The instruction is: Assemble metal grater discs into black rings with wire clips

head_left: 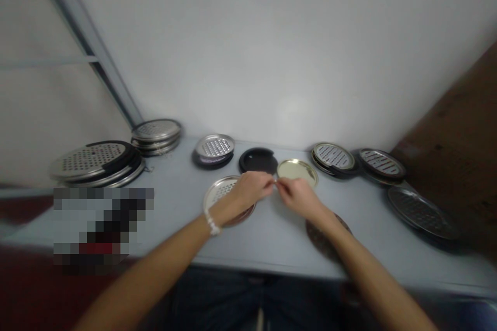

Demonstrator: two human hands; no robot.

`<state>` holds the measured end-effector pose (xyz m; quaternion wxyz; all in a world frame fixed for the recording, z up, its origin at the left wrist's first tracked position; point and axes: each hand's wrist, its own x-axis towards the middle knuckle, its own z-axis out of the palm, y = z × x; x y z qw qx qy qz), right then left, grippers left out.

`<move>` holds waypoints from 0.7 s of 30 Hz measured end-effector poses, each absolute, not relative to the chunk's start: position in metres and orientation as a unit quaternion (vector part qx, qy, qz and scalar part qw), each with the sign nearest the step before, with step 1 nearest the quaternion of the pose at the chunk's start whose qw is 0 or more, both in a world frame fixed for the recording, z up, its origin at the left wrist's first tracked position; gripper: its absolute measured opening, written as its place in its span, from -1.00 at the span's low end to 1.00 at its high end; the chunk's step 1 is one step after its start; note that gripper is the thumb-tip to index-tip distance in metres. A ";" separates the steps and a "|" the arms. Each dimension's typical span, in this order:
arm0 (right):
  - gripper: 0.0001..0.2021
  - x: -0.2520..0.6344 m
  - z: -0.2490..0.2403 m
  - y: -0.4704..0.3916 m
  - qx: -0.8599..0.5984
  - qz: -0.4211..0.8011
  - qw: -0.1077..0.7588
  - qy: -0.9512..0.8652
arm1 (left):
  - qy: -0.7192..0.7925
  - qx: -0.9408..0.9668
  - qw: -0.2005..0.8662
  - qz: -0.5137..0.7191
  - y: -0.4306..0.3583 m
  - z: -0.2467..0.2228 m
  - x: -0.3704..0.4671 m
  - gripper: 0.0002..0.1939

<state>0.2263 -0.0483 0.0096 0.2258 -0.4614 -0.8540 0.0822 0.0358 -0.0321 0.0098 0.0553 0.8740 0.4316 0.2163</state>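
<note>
My left hand point(253, 187) and my right hand point(300, 196) meet over the middle of the table, fingertips pinched and nearly touching. Whatever is between their fingers is too small and blurred to name. Under my left hand and wrist lies a round metal grater disc point(212, 199), partly covered. Just behind my hands are a round black holder point(258, 159) and a shiny gold-coloured round plate point(297, 169). A dark round disc point(322, 240) is half hidden by my right forearm.
Grater discs are stacked at the left point(93, 160), back left point(157, 132), back centre point(215, 147) and back right point(334, 158). More lie at the right point(382, 165) and far right point(423, 212). A white wall backs the table point(174, 207); a brown panel point(458, 155) borders the right.
</note>
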 end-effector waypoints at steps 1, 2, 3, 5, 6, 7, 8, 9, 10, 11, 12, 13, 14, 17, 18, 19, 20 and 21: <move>-0.73 0.226 0.009 -0.048 -0.462 0.083 0.222 -0.855 | 0.437 0.870 0.065 0.217 -0.032 0.010 0.035 -0.85; -0.73 0.226 0.009 -0.049 -0.462 0.084 0.217 -0.856 | 0.443 0.866 0.077 0.218 -0.032 0.011 0.035 -0.86; -0.73 0.225 0.009 -0.049 -0.460 0.087 0.213 -0.858 | 0.448 0.861 0.091 0.221 -0.032 0.012 0.035 -0.86; -0.74 0.224 0.008 -0.049 -0.455 0.096 0.205 -0.861 | 0.453 0.852 0.121 0.233 -0.032 0.014 0.033 -0.88; -0.75 0.224 0.008 -0.050 -0.454 0.099 0.204 -0.862 | 0.454 0.847 0.135 0.242 -0.032 0.015 0.033 -0.89; -0.75 0.223 0.008 -0.050 -0.453 0.100 0.205 -0.862 | 0.454 0.842 0.149 0.250 -0.032 0.016 0.032 -0.90; -0.76 0.223 0.008 -0.050 -0.454 0.099 0.207 -0.861 | 0.454 0.838 0.161 0.257 -0.033 0.018 0.032 -0.90; -0.76 0.223 0.008 -0.050 -0.455 0.098 0.209 -0.860 | 0.454 0.834 0.171 0.263 -0.033 0.019 0.032 -0.91; -0.76 0.224 0.009 -0.050 -0.455 0.098 0.212 -0.859 | 0.453 0.831 0.180 0.266 -0.034 0.020 0.032 -0.91; -0.77 0.224 0.009 -0.050 -0.455 0.100 0.215 -0.858 | 0.451 0.830 0.188 0.269 -0.035 0.021 0.033 -0.91; -0.77 0.224 0.009 -0.050 -0.454 0.102 0.219 -0.858 | 0.447 0.830 0.195 0.271 -0.035 0.022 0.033 -0.92; -0.76 0.225 0.010 -0.050 -0.453 0.103 0.222 -0.857 | 0.444 0.830 0.200 0.273 -0.036 0.022 0.034 -0.91; -0.76 0.225 0.010 -0.051 -0.452 0.103 0.225 -0.857 | 0.441 0.830 0.205 0.274 -0.036 0.023 0.034 -0.91; -0.75 0.225 0.011 -0.051 -0.456 0.097 0.235 -0.853 | 0.437 0.830 0.207 0.277 -0.036 0.025 0.034 -0.89; -0.75 0.225 0.011 -0.051 -0.459 0.095 0.237 -0.851 | 0.437 0.831 0.203 0.277 -0.036 0.025 0.034 -0.88; -0.75 0.225 0.011 -0.051 -0.463 0.093 0.240 -0.848 | 0.437 0.833 0.198 0.276 -0.035 0.025 0.033 -0.88; -0.75 0.225 0.011 -0.051 -0.467 0.092 0.243 -0.845 | 0.438 0.836 0.189 0.273 -0.035 0.024 0.033 -0.88; -0.75 0.225 0.011 -0.051 -0.471 0.091 0.245 -0.842 | 0.439 0.839 0.177 0.270 -0.035 0.023 0.032 -0.88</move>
